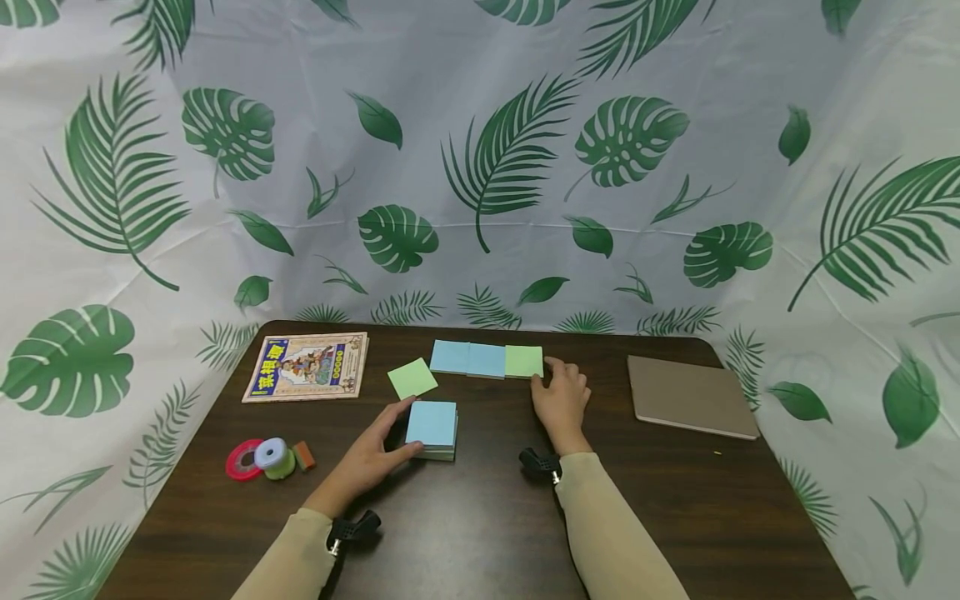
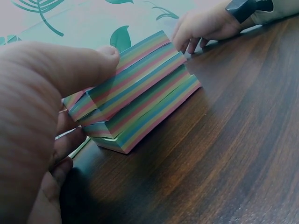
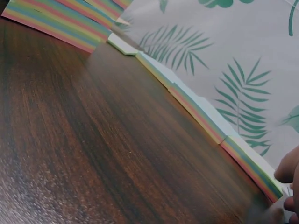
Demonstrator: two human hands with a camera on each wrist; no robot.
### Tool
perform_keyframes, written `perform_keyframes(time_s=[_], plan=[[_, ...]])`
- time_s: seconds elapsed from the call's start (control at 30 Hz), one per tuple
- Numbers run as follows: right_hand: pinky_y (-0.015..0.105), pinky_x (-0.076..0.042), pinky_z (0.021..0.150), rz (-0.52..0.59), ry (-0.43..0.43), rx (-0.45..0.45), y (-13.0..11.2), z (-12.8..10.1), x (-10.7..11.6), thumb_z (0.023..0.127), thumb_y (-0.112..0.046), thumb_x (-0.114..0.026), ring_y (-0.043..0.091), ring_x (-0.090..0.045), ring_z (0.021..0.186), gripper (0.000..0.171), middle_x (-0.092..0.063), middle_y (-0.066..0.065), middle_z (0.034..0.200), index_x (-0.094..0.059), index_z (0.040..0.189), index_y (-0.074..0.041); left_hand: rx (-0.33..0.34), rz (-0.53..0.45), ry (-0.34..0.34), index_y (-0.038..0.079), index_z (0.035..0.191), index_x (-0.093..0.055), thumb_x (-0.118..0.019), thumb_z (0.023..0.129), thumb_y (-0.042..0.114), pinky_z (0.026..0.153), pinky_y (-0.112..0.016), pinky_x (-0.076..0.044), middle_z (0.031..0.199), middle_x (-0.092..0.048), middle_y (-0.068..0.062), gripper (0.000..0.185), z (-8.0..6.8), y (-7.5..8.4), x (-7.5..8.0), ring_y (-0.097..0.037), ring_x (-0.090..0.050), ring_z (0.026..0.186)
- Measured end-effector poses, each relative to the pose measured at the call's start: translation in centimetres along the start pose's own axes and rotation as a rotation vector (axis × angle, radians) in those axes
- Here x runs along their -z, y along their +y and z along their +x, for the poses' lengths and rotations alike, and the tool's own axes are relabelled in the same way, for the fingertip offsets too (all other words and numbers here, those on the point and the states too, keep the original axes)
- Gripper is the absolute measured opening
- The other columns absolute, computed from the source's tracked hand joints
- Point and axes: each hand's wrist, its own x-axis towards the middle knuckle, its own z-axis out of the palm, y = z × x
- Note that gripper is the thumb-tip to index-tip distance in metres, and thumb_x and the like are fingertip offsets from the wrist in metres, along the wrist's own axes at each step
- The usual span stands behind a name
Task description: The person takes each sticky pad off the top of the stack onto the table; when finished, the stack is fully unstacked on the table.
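My left hand [image 1: 367,454] grips a stack of sticky note pads [image 1: 432,423] at its left side. The thumb presses near its front edge and the other fingers lie behind it. The stack has a blue top and unevenly stacked, striped sides [image 2: 135,93]. Behind it lies a thin light green sticky note pad [image 1: 412,379], set askew. Farther back, two blue sticky note pads [image 1: 468,358] and a green sticky note pad [image 1: 523,362] form a row. My right hand [image 1: 562,400] holds the right end of the green pad, thumb at the near corner [image 3: 287,168].
At the back left lies an illustrated booklet [image 1: 307,367]. Below it are a red tape roll [image 1: 243,460], a blue-and-green roll [image 1: 274,457] and a small orange-brown block [image 1: 303,455]. A closed brown notebook [image 1: 690,396] lies at the right, on the dark wooden table [image 1: 495,533].
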Motion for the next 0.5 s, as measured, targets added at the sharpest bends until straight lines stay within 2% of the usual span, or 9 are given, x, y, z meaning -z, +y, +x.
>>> perform_keyframes(time_s=[0.13,0.23,0.37,0.5], plan=[[0.064,-0.030,0.110,0.097,0.042,0.026,-0.1,0.0,-0.1,0.108,-0.029,-0.068,0.042,-0.045,0.127,0.047,-0.055,0.021,0.140,-0.061,0.149,-0.008,0.001,0.006,0.004,0.013,0.169,-0.039,-0.080,0.101,0.034,0.124,-0.072,-0.032,0.170,-0.046,-0.013,0.082,0.0,0.1,0.0,-0.041,-0.040,0.158],[0.059,-0.034,0.104,0.188,0.072,0.099,-0.4,0.0,-0.1,0.109,-0.035,-0.069,0.037,-0.046,0.117,0.049,-0.056,0.020,0.130,-0.062,0.146,-0.005,0.004,0.004,0.005,0.014,0.169,-0.039,-0.081,0.100,0.033,0.125,-0.071,-0.031,0.170,-0.046,-0.013,0.083,0.0,0.1,0.0,-0.041,-0.039,0.159],[0.044,-0.046,0.085,0.295,0.066,0.215,-1.0,-0.3,-0.4,0.109,-0.041,-0.067,0.027,-0.050,0.093,0.051,-0.057,0.016,0.117,-0.064,0.143,-0.003,-0.004,0.005,0.006,0.014,0.169,-0.039,-0.082,0.099,0.032,0.125,-0.071,-0.032,0.170,-0.046,-0.014,0.084,0.0,0.1,0.1,-0.041,-0.040,0.158],[0.032,-0.046,0.068,0.355,0.006,0.278,-1.6,-0.7,-0.9,0.110,-0.042,-0.066,0.018,-0.049,0.071,0.047,-0.061,0.007,0.106,-0.068,0.139,-0.006,-0.004,0.020,0.002,0.016,0.169,-0.039,-0.084,0.098,0.033,0.125,-0.071,-0.032,0.170,-0.046,-0.014,0.086,0.0,0.0,0.0,-0.041,-0.040,0.158]])
